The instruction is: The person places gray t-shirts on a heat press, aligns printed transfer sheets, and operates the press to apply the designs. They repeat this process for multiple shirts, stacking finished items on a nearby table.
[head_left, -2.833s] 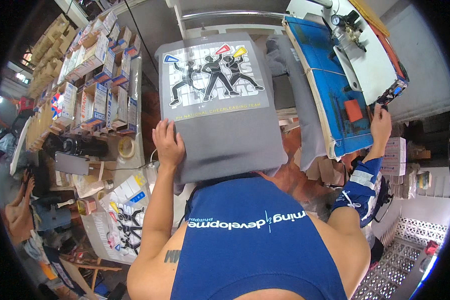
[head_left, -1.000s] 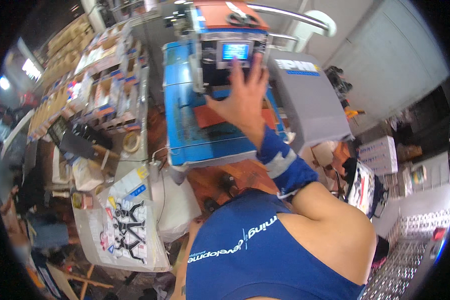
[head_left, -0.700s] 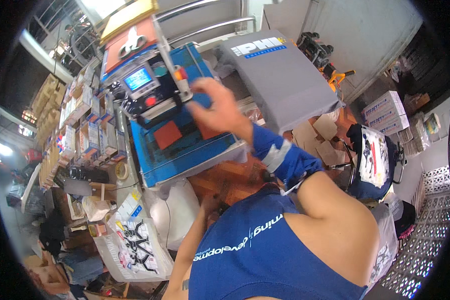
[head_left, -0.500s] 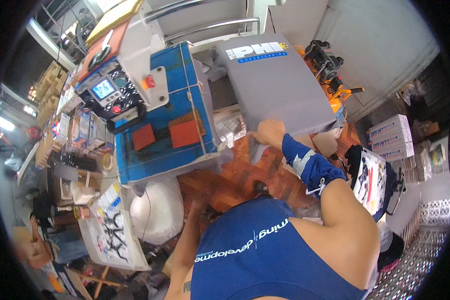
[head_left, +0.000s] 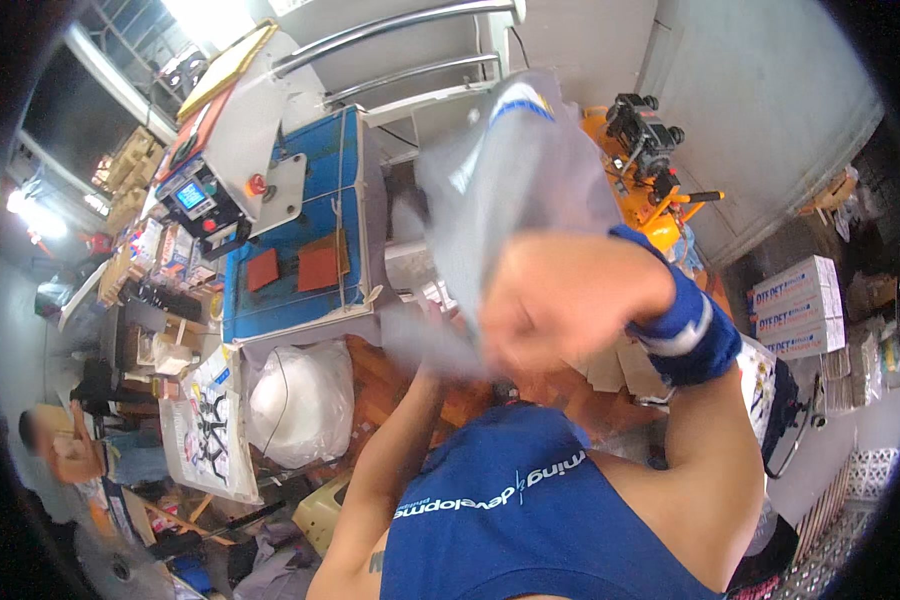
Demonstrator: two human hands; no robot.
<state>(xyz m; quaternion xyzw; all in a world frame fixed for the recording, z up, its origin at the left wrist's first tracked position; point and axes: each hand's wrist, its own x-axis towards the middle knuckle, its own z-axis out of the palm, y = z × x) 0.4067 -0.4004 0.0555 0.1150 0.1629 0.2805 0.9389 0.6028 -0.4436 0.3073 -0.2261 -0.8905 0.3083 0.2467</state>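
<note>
A grey printed fabric piece, probably a shirt (head_left: 530, 170), hangs in folds in front of me, smeared by motion. Its white and blue print shows near the top, partly folded away. My right hand (head_left: 570, 300), large and blurred at the middle of the view, is closed on the lower part of the cloth. A blue wristband with a pale stripe is on that wrist. My left forearm (head_left: 395, 425) reaches up toward the cloth's lower left edge; the left hand is hidden or lost in the blur there.
Left of the cloth stands a blue-topped press table (head_left: 245, 325) with reddish square pads and a control box (head_left: 195, 200). Metal rails (head_left: 400, 35) run behind. A yellow-orange machine (head_left: 660, 225) and white boxes (head_left: 798, 308) stand right. Another person (head_left: 70, 455) is far left.
The grey shirt, spread flat half a second ago, is now lifted and gathered into folds. My right hand has risen nearer the camera with it, and my left forearm has come up.
</note>
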